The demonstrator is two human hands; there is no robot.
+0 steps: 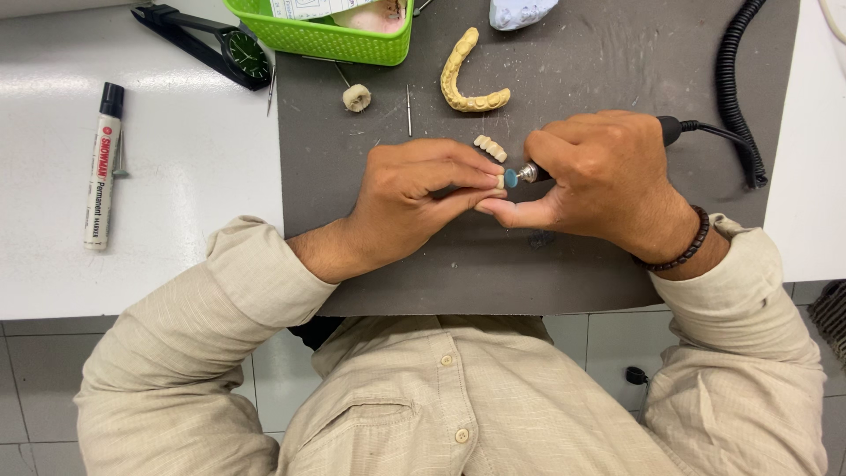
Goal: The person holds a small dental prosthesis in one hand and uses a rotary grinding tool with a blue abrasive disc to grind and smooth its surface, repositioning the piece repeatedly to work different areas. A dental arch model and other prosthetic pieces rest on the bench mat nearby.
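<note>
- Cream tooth crown (500, 181) pinched in left hand (414, 198) fingertips, mid grey mat (352, 264)
- Right hand (595, 181) grips handpiece (670, 130), long axis left-right; blue polishing tip (511, 178) touches crown from the right

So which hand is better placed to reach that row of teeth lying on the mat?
Probably the left hand: its fingertips sit just below the row of teeth, pinching only a small piece. The right hand is gripping the grinding tool.

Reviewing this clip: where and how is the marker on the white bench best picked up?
Grip the marker across its white mid-barrel, coming from straight above with fingers on its left and right sides. It lies flat, black cap pointing away, with bare bench either side.
</note>
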